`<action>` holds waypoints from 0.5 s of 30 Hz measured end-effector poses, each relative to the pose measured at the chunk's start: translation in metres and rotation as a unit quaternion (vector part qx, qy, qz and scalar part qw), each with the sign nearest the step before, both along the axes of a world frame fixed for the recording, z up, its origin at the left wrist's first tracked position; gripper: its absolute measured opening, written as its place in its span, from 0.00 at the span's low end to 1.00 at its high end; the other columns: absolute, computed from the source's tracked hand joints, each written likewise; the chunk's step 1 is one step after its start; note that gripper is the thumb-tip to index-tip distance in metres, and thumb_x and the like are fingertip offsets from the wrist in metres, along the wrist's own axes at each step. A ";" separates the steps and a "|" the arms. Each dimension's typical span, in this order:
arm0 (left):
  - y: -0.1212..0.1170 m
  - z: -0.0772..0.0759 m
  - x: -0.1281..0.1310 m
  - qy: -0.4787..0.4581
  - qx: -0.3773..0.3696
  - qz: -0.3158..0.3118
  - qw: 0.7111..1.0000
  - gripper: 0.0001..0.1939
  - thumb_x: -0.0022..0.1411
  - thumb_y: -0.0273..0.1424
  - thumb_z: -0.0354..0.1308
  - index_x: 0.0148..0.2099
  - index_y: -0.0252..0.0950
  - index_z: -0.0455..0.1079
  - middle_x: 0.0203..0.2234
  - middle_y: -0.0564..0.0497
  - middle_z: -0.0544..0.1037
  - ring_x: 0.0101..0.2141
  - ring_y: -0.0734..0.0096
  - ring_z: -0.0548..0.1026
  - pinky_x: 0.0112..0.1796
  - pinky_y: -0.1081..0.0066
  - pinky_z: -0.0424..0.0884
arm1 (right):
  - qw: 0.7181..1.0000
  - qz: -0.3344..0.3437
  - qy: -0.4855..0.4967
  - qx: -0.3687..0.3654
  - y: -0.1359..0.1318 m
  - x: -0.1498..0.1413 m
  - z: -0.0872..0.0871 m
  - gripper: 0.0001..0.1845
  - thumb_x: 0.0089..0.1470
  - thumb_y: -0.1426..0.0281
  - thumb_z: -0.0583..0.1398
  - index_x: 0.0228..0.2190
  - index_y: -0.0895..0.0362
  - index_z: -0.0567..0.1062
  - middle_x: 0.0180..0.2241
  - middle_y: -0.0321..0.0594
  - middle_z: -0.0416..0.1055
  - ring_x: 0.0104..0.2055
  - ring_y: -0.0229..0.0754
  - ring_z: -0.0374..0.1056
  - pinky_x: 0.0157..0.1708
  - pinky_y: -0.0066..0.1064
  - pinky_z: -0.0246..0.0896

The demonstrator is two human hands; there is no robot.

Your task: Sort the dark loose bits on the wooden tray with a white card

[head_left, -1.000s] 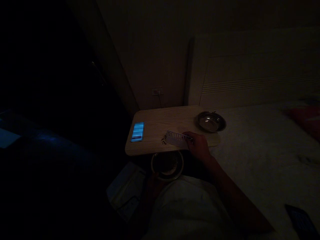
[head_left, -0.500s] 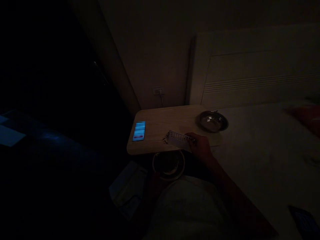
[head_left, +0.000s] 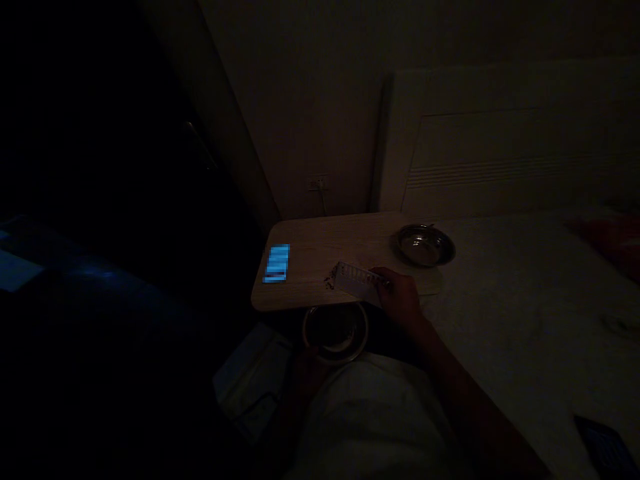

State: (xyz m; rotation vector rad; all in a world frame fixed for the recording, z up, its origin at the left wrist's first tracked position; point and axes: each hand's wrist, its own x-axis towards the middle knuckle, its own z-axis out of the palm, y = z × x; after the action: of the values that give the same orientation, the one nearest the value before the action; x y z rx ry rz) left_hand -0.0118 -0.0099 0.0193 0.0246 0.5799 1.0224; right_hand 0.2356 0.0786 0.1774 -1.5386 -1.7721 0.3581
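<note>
The room is very dark. My right hand is closed on a flat white card, held on edge against the small wooden table. A few dark crumbs lie at the card's left end, near the table's front edge. Just below that edge is a round bowl. My left hand is barely visible in the dark under the bowl's left side and seems to hold it up; its fingers cannot be made out.
A phone with a lit blue screen lies on the table's left end. A metal bowl sits at the table's right end beside the bed. A wall socket is behind the table. A dark device lies bottom right.
Almost nothing has changed. The card and my right hand stay at the same spot on the table; only the view has shifted a little.
</note>
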 end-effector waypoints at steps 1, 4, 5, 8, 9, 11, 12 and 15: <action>-0.001 -0.001 0.001 0.003 0.003 0.005 1.000 0.12 0.55 0.28 0.58 0.41 0.33 0.79 0.39 0.42 0.85 0.49 0.48 0.79 0.63 0.48 0.57 | 1.000 0.004 -0.001 -0.004 0.000 -0.001 0.001 0.15 0.59 0.69 0.56 0.44 0.53 0.79 0.39 0.43 0.82 0.38 0.48 0.78 0.38 0.35 0.68; -0.001 -0.004 0.001 0.015 0.010 0.013 1.000 0.15 0.55 0.29 0.59 0.44 0.34 0.78 0.38 0.42 0.85 0.53 0.44 0.76 0.62 0.46 0.58 | 1.000 0.009 -0.016 -0.013 -0.002 -0.003 0.003 0.15 0.59 0.70 0.56 0.45 0.53 0.79 0.39 0.43 0.82 0.38 0.48 0.77 0.38 0.34 0.68; -0.001 -0.005 0.001 0.017 0.009 0.012 1.000 0.16 0.55 0.30 0.59 0.46 0.34 0.78 0.37 0.42 0.85 0.54 0.43 0.75 0.62 0.44 0.57 | 1.000 0.005 -0.023 -0.015 -0.003 -0.003 0.004 0.15 0.59 0.70 0.56 0.45 0.54 0.79 0.39 0.44 0.82 0.38 0.48 0.77 0.38 0.35 0.68; -0.001 -0.005 0.002 0.019 0.004 0.009 1.000 0.19 0.55 0.30 0.58 0.49 0.32 0.77 0.38 0.41 0.85 0.55 0.43 0.74 0.62 0.42 0.56 | 0.999 -0.013 -0.036 -0.015 -0.002 -0.002 0.002 0.16 0.60 0.70 0.55 0.46 0.54 0.79 0.39 0.45 0.82 0.38 0.49 0.77 0.39 0.35 0.68; -0.001 -0.004 0.001 0.020 0.001 0.012 1.000 0.19 0.55 0.29 0.58 0.50 0.32 0.76 0.39 0.41 0.85 0.55 0.43 0.74 0.62 0.42 0.56 | 0.999 -0.016 -0.035 -0.013 -0.001 -0.002 0.001 0.16 0.60 0.69 0.55 0.46 0.54 0.79 0.38 0.45 0.82 0.37 0.49 0.77 0.39 0.36 0.68; -0.001 -0.003 0.001 0.025 -0.011 0.026 0.999 0.20 0.56 0.27 0.57 0.51 0.32 0.76 0.39 0.41 0.85 0.54 0.44 0.75 0.62 0.42 0.56 | 0.999 -0.016 -0.029 -0.005 0.001 0.000 -0.003 0.16 0.60 0.69 0.55 0.46 0.54 0.78 0.39 0.45 0.81 0.38 0.49 0.77 0.39 0.36 0.68; -0.001 -0.003 0.000 0.030 -0.016 0.035 0.999 0.20 0.56 0.26 0.57 0.51 0.33 0.76 0.39 0.42 0.85 0.53 0.45 0.76 0.62 0.43 0.57 | 1.000 -0.016 -0.024 -0.001 0.002 0.001 -0.004 0.16 0.60 0.69 0.55 0.46 0.54 0.79 0.39 0.45 0.81 0.37 0.49 0.77 0.39 0.36 0.68; 0.000 -0.005 -0.001 0.040 -0.024 0.059 0.997 0.20 0.57 0.25 0.55 0.53 0.35 0.75 0.41 0.45 0.85 0.52 0.48 0.77 0.62 0.45 0.59 | 1.000 -0.013 -0.009 0.009 0.004 0.001 -0.006 0.16 0.61 0.68 0.55 0.46 0.54 0.79 0.39 0.44 0.81 0.37 0.48 0.77 0.39 0.36 0.69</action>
State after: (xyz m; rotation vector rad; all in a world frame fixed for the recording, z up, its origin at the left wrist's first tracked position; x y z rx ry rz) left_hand -0.0133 -0.0099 0.0146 -0.0106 0.6848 1.1258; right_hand 0.2371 0.0822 0.1713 -1.5545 -1.7643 0.3148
